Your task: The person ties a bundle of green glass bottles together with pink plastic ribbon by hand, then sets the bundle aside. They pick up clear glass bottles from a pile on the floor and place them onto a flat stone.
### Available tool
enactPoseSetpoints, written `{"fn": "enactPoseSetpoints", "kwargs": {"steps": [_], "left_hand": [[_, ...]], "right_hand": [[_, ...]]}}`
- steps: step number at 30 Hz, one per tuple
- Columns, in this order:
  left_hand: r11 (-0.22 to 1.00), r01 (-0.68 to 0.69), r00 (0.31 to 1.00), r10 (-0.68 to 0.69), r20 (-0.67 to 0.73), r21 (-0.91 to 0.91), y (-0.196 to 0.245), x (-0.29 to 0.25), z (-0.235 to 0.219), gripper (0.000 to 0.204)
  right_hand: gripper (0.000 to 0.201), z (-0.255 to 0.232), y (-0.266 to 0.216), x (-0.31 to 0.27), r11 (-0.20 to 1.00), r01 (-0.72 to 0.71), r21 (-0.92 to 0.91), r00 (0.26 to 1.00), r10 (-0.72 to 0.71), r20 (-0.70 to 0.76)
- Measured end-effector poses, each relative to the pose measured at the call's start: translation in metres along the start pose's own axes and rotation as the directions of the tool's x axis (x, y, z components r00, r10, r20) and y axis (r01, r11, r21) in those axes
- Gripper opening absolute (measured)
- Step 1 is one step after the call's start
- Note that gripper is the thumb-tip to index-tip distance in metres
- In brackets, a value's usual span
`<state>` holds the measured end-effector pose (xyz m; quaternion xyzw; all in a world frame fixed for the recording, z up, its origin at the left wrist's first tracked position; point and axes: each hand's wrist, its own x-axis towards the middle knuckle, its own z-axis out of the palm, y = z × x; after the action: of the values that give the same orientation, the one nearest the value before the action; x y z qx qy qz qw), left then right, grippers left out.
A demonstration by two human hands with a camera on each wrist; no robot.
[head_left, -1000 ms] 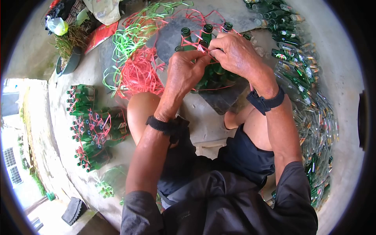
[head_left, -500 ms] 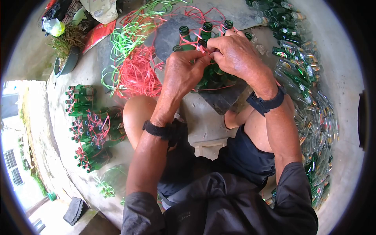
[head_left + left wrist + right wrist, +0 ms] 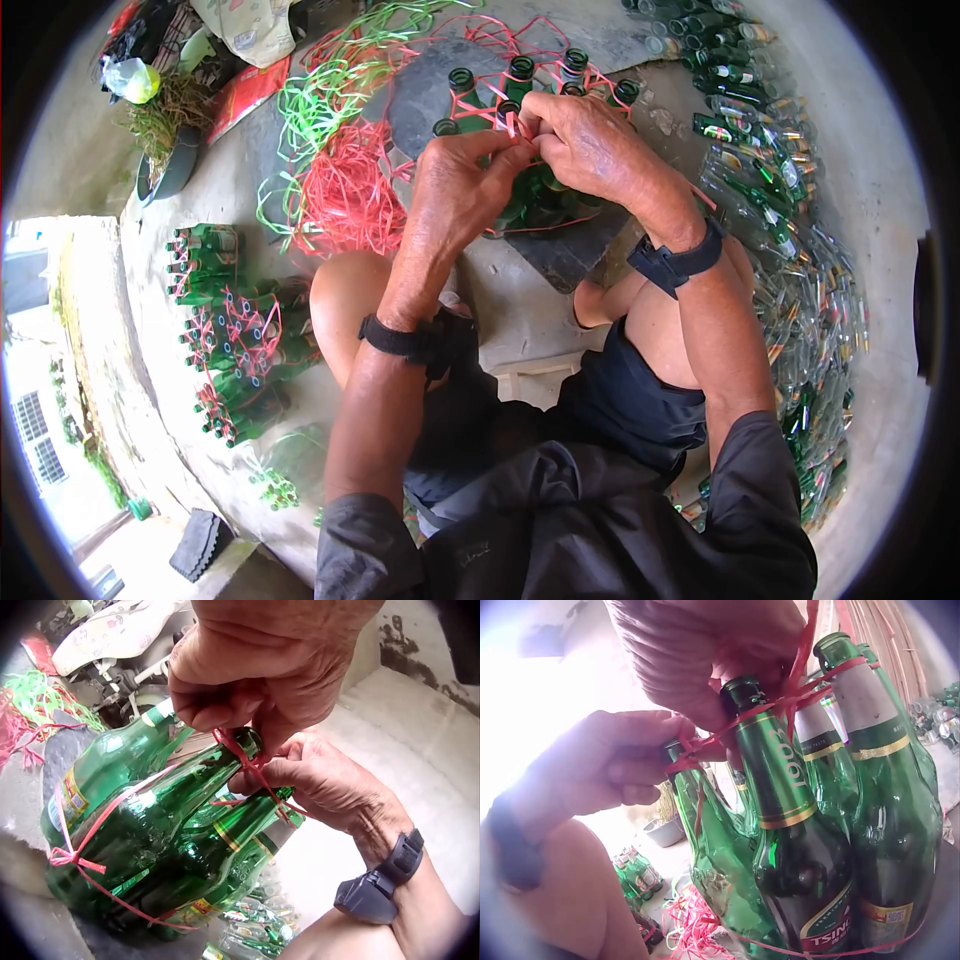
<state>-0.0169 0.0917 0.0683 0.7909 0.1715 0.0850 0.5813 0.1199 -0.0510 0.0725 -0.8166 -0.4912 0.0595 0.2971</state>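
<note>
Green glass beer bottles [image 3: 802,855] stand bundled upright in front of the person, red plastic strapping [image 3: 780,705] running round their necks and another red band round their bodies. In the head view my left hand [image 3: 462,185] and right hand [image 3: 590,150] meet over the near bottle necks. Thumb and fingers of the left hand [image 3: 270,667] pinch the strap [image 3: 259,774] beside one bottle mouth. Opposite it, the right hand [image 3: 322,780] pinches the same strap, its fingertips partly hidden behind a neck. A red knot [image 3: 67,857] shows on the lower band.
A dark slab [image 3: 570,255] lies under the bundle. Left of it are heaps of red strapping [image 3: 350,190] and green strapping [image 3: 335,105]. More bundled bottles [image 3: 235,330] stand at the left; loose bottles [image 3: 790,280] line the right wall. A plant pot [image 3: 170,170] is at upper left.
Both hands stay together at the bottle necks, pinching the strap, with small finger shifts. The right hand has moved slightly left, and the bottle tops sit a little further left in view.
</note>
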Motion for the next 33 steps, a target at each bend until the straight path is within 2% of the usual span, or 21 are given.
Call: {"fn": "enactPoseSetpoints", "kwargs": {"steps": [3, 5, 8, 12, 16, 18, 20, 22, 28, 31, 33], "left_hand": [[1.0, 0.014, 1.0, -0.014, 0.024, 0.022, -0.002, 0.003, -0.001, 0.027], [0.993, -0.11, 0.994, 0.111, -0.023, 0.031, -0.011, 0.007, 0.001, 0.02], [0.986, -0.166, 0.986, 0.167, -0.007, 0.03, -0.014, 0.008, -0.001, 0.021], [0.98, -0.149, 0.988, 0.143, 0.055, 0.131, -0.012, 0.009, -0.009, 0.027], [0.995, -0.07, 0.994, 0.063, 0.085, 0.072, -0.006, 0.01, -0.009, 0.026], [0.996, -0.075, 0.99, 0.068, 0.127, 0.049, -0.008, 0.013, -0.012, 0.025], [0.997, -0.072, 0.985, 0.066, 0.161, 0.031, -0.01, 0.013, -0.013, 0.025], [1.0, 0.014, 0.99, -0.016, 0.139, 0.019, -0.006, 0.011, -0.013, 0.023], [0.998, -0.013, 0.992, 0.005, 0.123, 0.063, -0.016, 0.016, -0.013, 0.023], [0.998, 0.0, 0.993, -0.007, 0.116, 0.06, -0.019, 0.016, -0.014, 0.022], [0.999, -0.009, 0.994, 0.003, 0.112, 0.053, -0.022, 0.016, -0.015, 0.021]], "right_hand": [[0.015, 0.001, 0.004, -0.001, 0.999, -0.003, 0.042, 1.0, 0.002, 0.022], [0.016, 0.002, 0.005, -0.002, 0.998, -0.013, 0.068, 0.999, 0.01, 0.038], [0.017, 0.002, 0.002, -0.003, 0.994, -0.026, 0.111, 1.0, 0.025, 0.01], [0.023, 0.006, 0.003, -0.001, 0.998, -0.013, 0.054, 1.0, 0.012, 0.026], [0.025, 0.012, 0.003, 0.0, 0.995, -0.018, 0.099, 1.0, 0.016, 0.017], [0.03, 0.009, 0.0, 0.001, 0.995, -0.057, 0.08, 0.995, 0.051, 0.083], [0.028, 0.011, -0.002, 0.001, 0.994, -0.075, 0.082, 0.994, 0.069, 0.08], [0.026, 0.012, -0.003, 0.002, 0.996, -0.067, 0.063, 0.995, 0.062, 0.083], [0.017, 0.013, -0.005, 0.001, 1.0, -0.027, 0.009, 0.998, 0.026, 0.062], [0.029, 0.007, -0.01, 0.002, 0.999, -0.049, -0.012, 0.988, 0.051, 0.148], [0.029, 0.011, -0.009, 0.001, 0.999, -0.033, -0.021, 0.993, 0.035, 0.113]]}}
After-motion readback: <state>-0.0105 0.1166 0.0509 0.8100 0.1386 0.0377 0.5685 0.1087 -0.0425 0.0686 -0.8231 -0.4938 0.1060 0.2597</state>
